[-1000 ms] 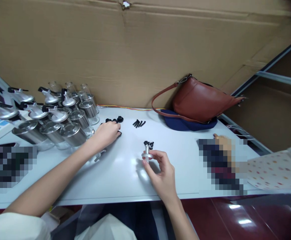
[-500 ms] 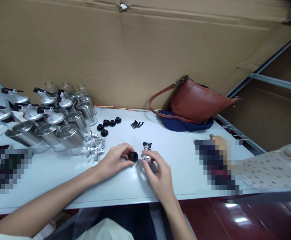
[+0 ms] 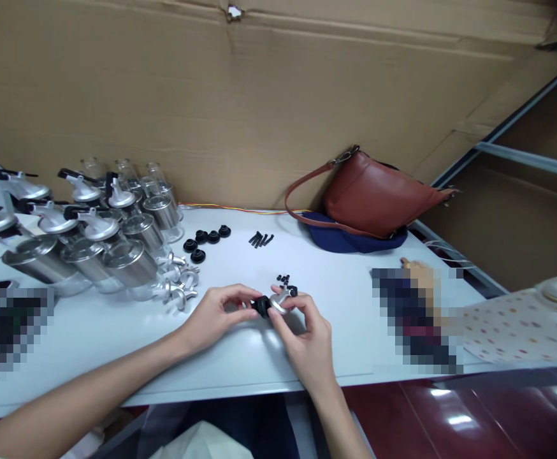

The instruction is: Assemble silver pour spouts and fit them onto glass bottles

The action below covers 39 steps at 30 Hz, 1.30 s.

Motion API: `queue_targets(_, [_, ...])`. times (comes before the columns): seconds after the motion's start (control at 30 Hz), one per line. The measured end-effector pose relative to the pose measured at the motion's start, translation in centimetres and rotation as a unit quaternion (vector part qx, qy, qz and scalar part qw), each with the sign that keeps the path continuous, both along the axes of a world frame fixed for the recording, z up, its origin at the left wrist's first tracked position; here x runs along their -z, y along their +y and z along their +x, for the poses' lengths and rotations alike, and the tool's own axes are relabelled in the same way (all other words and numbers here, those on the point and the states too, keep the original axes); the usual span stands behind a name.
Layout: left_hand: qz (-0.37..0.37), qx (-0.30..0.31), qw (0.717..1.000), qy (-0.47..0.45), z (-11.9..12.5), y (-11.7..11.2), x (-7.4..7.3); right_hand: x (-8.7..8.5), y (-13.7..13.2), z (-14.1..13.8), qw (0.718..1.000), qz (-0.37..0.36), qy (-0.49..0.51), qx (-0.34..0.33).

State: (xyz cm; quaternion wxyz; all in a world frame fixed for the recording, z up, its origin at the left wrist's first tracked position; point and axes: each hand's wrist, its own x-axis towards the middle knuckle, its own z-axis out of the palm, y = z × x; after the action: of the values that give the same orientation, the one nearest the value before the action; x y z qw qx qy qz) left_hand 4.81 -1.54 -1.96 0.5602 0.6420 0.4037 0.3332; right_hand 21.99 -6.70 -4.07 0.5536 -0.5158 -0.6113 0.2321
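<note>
Between the fingers of my left hand (image 3: 228, 310) is a ribbed black rubber stopper (image 3: 262, 306). My right hand (image 3: 307, 335) pinches a silver metal pourer top (image 3: 280, 302) with a small black piece at its upper end. Stopper and pourer top meet end to end; whether they are joined I cannot tell. Just beyond my right fingers lie several tiny black parts (image 3: 283, 279). Farther back are short black levers (image 3: 260, 240) in a small group. More black stoppers (image 3: 213, 236) sit to their left, and loose silver pourer tops (image 3: 179, 280) are heaped by the bottles.
Steel-and-glass bottles (image 3: 132, 262) crowd the table's left side, with finished-looking silver lids with black levers (image 3: 97, 224) among them. A brown handbag (image 3: 374, 194) rests on a navy cap (image 3: 321, 236) at the back right. Behind stands a cardboard wall (image 3: 259, 108).
The stopper has turned sideways and come up against the pourer top. The pourer top has been tilted over, and my hands are closer together.
</note>
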Motion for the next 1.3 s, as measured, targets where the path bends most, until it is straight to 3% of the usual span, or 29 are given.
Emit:
queue_targets(0.3, [-0.046,-0.021,0.998,-0.04,0.03,0.05,-0.14,-0.18,-0.28,0.09,0.999,0.022,0.034,0.01])
queue_targets(0.6, [-0.05,-0.032,0.998,-0.002,0.02,0.22,-0.3,0.04,-0.27,-0.21,0.989,0.022,0.125,0.07])
queue_targets(1.0, [-0.044,-0.053,0.997,-0.04,-0.11,0.38,-0.25,0.18,-0.24,0.02,0.998,0.042,0.051,0.023])
queue_targets(1.3, [-0.051,-0.043,0.997,-0.043,-0.06,0.25,0.14,-0.26,-0.16,0.05,0.998,0.041,0.031,0.04])
